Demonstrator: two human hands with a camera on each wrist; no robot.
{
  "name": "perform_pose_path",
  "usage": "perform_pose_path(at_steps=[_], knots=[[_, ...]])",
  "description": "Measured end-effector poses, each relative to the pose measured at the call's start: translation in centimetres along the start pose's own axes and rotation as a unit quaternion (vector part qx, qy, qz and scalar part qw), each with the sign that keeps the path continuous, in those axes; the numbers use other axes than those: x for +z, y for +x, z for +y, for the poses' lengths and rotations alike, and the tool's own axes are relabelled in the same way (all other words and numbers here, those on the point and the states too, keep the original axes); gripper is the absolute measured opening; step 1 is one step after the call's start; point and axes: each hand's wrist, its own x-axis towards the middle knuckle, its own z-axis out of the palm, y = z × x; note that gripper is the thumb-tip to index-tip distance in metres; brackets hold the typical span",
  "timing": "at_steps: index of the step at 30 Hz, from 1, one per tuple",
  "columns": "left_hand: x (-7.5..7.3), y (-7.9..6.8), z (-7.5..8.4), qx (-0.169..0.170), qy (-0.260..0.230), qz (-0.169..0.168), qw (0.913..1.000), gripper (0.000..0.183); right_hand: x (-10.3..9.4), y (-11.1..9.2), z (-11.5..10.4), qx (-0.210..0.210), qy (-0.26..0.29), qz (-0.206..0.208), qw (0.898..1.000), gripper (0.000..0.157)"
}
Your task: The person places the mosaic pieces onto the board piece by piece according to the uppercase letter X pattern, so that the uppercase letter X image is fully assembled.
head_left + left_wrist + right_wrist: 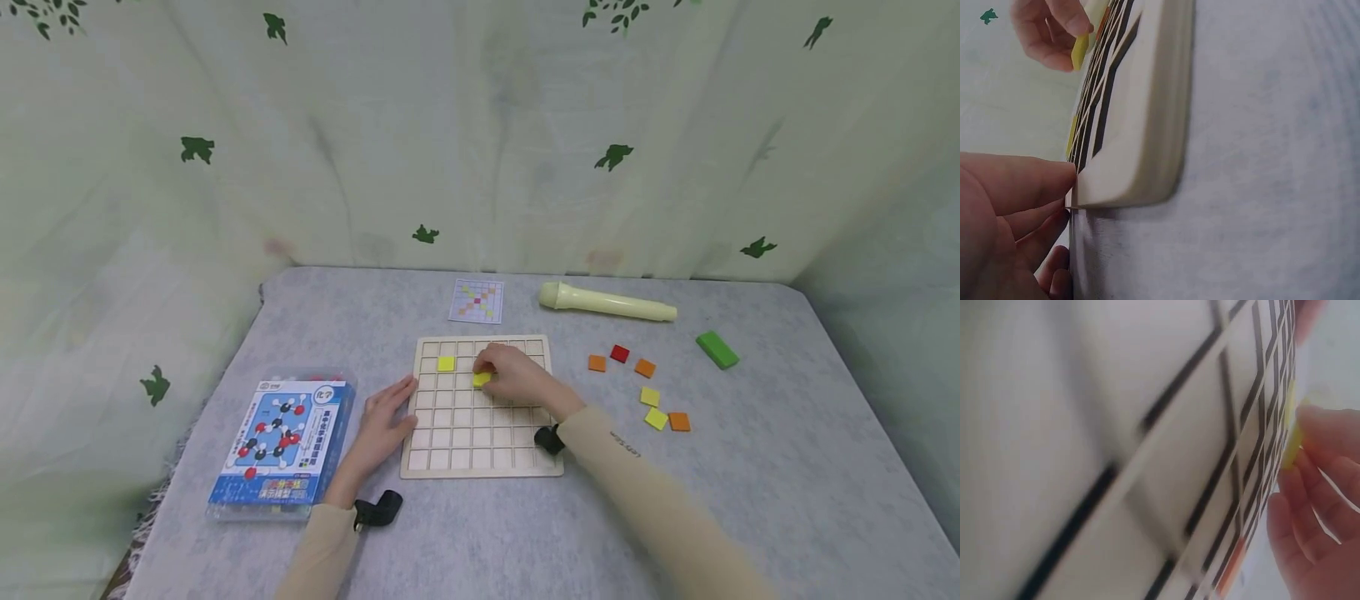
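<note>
A pale wooden grid board (480, 475) lies flat on the table. My right hand (517, 377) pinches a yellow square tile (482, 380) over the upper middle of the board; the left wrist view has this tile tilted on edge, just above the grid. Another yellow tile (446, 363) sits in a cell near the board's upper left. My left hand (381, 427) rests at the board's left edge, its extended fingers touching the rim. An orange tile (1232, 569) on the board shows in the right wrist view, while my right hand hides it in the head view.
Right of the board lie a red tile (619, 353) and several loose orange and yellow tiles (650, 397), with a green block (717, 350) beyond. A pattern card (477, 302) and a pale microphone-shaped stick (611, 302) lie behind. A boxed molecular model set (281, 442) stands left.
</note>
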Motion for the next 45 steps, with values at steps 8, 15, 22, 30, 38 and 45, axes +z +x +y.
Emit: perform_pose_path(at_steps=[8, 15, 22, 30, 38, 45], knots=[[0.0, -0.2, -0.1, 0.018, 0.011, -0.008, 0.9997, 0.056, 1.6, 2.4, -1.4, -0.001, -0.055, -0.023, 0.998, 0.018], [-0.1, -0.3, 0.0, 0.027, 0.014, -0.008, 0.9995, 0.055, 1.7, 2.2, -1.9, 0.023, -0.047, -0.021, 0.998, 0.023], [0.1, -0.3, 0.3, 0.028, 0.013, -0.01, 0.9995, 0.055, -1.1, -2.0, 0.4, 0.066, 0.033, 0.023, 0.997, 0.023], [-0.2, -0.4, 0.6, 0.018, 0.011, -0.012, 0.9997, 0.055, -5.0, -10.8, 6.7, 0.104, 0.051, 0.096, 0.989, 0.02], [-0.1, -0.4, 0.1, 0.013, 0.011, -0.012, 0.9998, 0.054, -7.0, -16.4, 10.9, 0.167, 0.03, 0.122, 0.978, 0.021], [0.0, -0.4, 0.1, 0.015, 0.007, -0.007, 0.9998, 0.055, -7.8, -17.5, 12.0, 0.226, 0.018, 0.146, 0.963, 0.021]])
